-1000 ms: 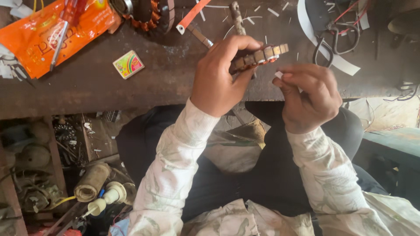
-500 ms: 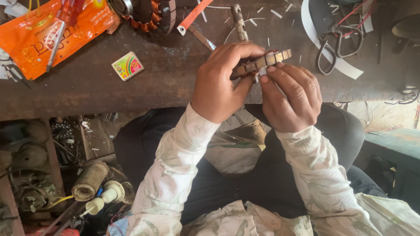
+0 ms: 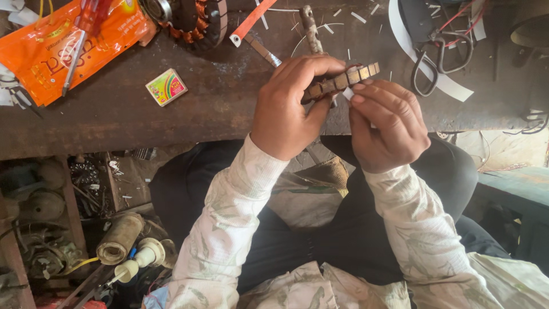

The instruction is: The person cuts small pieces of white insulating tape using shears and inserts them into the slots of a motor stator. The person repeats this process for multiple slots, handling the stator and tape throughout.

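Note:
My left hand grips a round slotted metal core, seen edge-on, over the front edge of a dark wooden workbench. My right hand is right beside it, its fingertips pressing a small white strip of paper against the core's underside. Both wrists come out of pale patterned sleeves above my lap in dark trousers.
On the bench lie an orange plastic bag with a red-handled screwdriver, a small colourful box, a copper-wound stator, an orange strip, scissors and white paper strips. Below left, motor parts and a wire spool crowd the floor.
My right hand has moved left from apart to meet the core, bringing the white strip up against it. My left hand has held the core nearly still.

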